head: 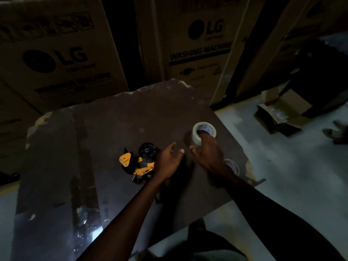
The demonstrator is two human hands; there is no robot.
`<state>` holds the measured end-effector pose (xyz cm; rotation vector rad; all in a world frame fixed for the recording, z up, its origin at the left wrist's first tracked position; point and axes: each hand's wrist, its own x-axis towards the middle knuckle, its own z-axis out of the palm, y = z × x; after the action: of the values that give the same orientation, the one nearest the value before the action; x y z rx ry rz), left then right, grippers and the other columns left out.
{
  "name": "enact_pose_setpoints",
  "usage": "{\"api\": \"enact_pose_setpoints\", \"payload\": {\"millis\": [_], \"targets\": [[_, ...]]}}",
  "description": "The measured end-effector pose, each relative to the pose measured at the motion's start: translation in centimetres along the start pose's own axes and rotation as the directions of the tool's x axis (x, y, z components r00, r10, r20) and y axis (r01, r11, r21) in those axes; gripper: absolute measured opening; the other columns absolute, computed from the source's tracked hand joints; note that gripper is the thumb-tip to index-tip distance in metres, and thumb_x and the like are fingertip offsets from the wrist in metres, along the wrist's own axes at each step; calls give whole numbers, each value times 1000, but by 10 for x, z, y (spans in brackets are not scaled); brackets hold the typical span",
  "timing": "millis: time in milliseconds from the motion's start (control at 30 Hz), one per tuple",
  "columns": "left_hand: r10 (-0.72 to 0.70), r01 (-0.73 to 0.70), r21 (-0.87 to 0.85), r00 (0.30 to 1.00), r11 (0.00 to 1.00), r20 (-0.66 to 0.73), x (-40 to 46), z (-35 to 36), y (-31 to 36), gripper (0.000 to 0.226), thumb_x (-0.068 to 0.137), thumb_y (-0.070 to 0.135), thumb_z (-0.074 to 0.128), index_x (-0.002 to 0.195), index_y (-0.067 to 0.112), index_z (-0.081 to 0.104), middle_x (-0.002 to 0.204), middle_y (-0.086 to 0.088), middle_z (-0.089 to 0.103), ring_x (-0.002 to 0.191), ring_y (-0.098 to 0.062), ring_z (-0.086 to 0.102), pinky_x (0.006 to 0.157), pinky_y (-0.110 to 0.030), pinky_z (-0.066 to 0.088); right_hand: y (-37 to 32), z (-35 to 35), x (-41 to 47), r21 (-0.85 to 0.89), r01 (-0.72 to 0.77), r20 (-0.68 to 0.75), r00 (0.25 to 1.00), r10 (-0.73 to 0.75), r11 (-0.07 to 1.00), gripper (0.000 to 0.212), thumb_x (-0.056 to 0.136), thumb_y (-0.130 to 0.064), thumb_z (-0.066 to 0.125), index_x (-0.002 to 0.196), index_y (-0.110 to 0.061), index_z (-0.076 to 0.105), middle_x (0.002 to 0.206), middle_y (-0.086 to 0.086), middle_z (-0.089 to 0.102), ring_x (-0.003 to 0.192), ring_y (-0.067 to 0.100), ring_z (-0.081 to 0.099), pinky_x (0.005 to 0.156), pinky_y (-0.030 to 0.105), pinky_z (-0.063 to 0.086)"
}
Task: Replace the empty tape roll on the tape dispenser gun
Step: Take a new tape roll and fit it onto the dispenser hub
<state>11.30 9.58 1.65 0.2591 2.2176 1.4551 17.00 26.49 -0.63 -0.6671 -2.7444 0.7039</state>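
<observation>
A yellow and black tape dispenser gun lies on the dark table, its black hub bare. My left hand hovers at the gun's right end with fingers straight and thumb spread, hiding the handle. A full roll of clear tape stands to the right. My right hand has its fingers hooked into the roll's core, thumb out to the left. A second, thinner roll lies by the table's right edge, partly hidden under my right wrist.
Tall washing machine cartons stand close behind the table. An open small cardboard box sits on the pale floor at the right, with another person's feet beyond it. The table's edges are chipped.
</observation>
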Motion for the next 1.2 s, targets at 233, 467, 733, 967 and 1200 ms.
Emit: {"api": "enact_pose_setpoints", "payload": {"millis": [233, 467, 733, 967, 1200], "targets": [[-88, 87, -35, 996, 996, -14, 33, 59, 14, 56, 89, 33, 64, 138, 11, 49, 132, -9, 62, 119, -16, 59, 105, -34, 45, 58, -8, 42, -136, 111, 179, 980, -86, 984, 62, 76, -49, 52, 126, -13, 59, 132, 14, 60, 126, 36, 52, 101, 48, 47], [-185, 180, -75, 981, 981, -62, 59, 103, 6, 58, 86, 38, 63, 137, 12, 50, 127, -7, 64, 115, -19, 62, 104, -41, 47, 91, -13, 91, -376, 434, 427, 865, -263, 819, 58, 72, -41, 63, 127, -23, 60, 138, 6, 58, 129, 34, 47, 104, 50, 40], [-195, 181, -114, 972, 977, -133, 48, 100, 8, 50, 90, 31, 64, 134, 11, 53, 123, -4, 65, 112, -15, 62, 99, -29, 47, 88, 2, 96, -96, 277, 329, 915, -232, 956, 48, 86, -59, 51, 97, -19, 76, 106, 14, 73, 104, 31, 66, 93, 44, 45], [23, -51, -179, 988, 982, -155, 35, 74, 22, 19, 93, 16, 58, 110, 17, 68, 106, -1, 72, 96, -10, 68, 87, -31, 53, 41, -15, 65, 553, -136, 325, 944, -62, 822, 17, 90, -32, 71, 81, -19, 77, 70, -9, 70, 59, -11, 58, 60, 14, 46], [5, -86, -319, 969, 944, -248, 6, 42, 42, 12, 93, 20, 62, 101, 16, 70, 97, -6, 72, 80, -8, 64, 73, -30, 52, -2, -33, 32, 703, -230, 329, 944, -21, 672, 40, 92, -34, 68, 60, -10, 62, 50, -13, 53, 49, -2, 44, 49, 18, 36]]}}
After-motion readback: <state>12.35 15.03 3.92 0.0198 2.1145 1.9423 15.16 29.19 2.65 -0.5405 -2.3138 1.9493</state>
